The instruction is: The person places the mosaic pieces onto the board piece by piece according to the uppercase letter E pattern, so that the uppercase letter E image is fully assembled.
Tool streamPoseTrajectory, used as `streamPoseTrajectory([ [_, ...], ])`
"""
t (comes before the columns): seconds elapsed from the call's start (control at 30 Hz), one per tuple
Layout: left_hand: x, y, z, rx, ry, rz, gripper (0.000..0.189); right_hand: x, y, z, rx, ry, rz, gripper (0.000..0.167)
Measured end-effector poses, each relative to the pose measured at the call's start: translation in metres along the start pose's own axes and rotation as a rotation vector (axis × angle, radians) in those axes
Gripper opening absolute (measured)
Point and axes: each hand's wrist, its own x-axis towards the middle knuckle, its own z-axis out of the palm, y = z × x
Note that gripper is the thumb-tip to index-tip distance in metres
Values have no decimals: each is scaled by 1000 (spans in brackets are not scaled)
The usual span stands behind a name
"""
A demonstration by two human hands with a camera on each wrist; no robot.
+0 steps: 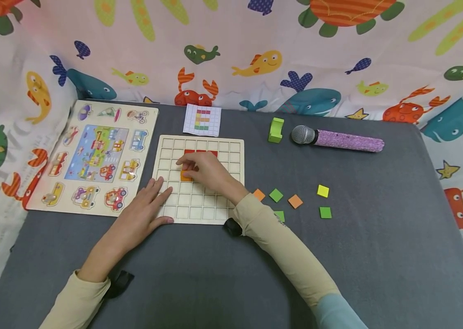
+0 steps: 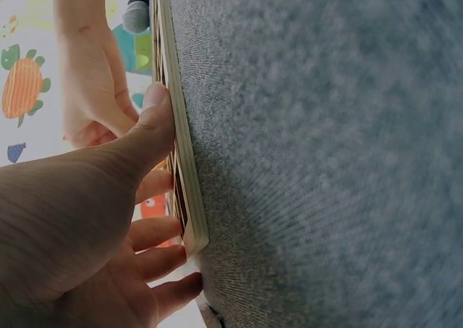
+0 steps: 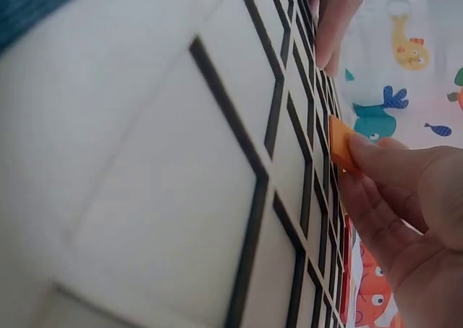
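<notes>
A wooden grid board (image 1: 198,210) lies on the table with red tiles (image 1: 189,151) in one of its upper rows. My right hand (image 1: 208,171) is over the board, thumb and fingertips pinching an orange square tile (image 3: 339,143). That tile is tilted, right at the grid's surface. Spread along the lower left corner of the board, my left hand (image 1: 143,208) touches its edge with straight fingers, and its thumb rests on the front edge (image 2: 181,125). The right hand hides part of the red row and the cells beneath it.
Loose orange (image 1: 295,201), green (image 1: 276,195) and yellow tiles (image 1: 323,191) lie right of the board. A pattern card (image 1: 190,119) sits behind it, a vehicle puzzle board (image 1: 55,196) to its left. Farther right are a green block (image 1: 276,130) and a microphone (image 1: 348,140).
</notes>
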Motion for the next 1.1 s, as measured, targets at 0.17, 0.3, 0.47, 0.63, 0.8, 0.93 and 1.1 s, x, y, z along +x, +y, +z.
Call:
streamPoseTrajectory([
  [0.17, -1, 0, 0, -6, -1, -4, 75, 1, -3, 4, -68, -10, 30, 24],
  [0.3, -1, -1, 0, -8, 1, -9, 76, 2, -5, 6, -102, -23, 38, 23],
  [0.47, 0, 0, -1, -13, -8, -16, 76, 0, -6, 3, -80, -32, 38, 24],
  [0.63, 0, 1, -1, -5, -22, -21, 76, -11, -9, -12, 31, -42, 27, 30],
  [0.8, 0, 1, -1, -14, -36, -33, 77, -32, -11, -34, 56, -49, 32, 32],
  [0.93, 1, 1, 0, -15, -28, -29, 77, -53, -4, -49, 70, -20, 42, 32],
  [1.1, 1, 1, 0, -14, -21, -19, 76, -83, 11, -63, 23, 0, 85, 30],
])
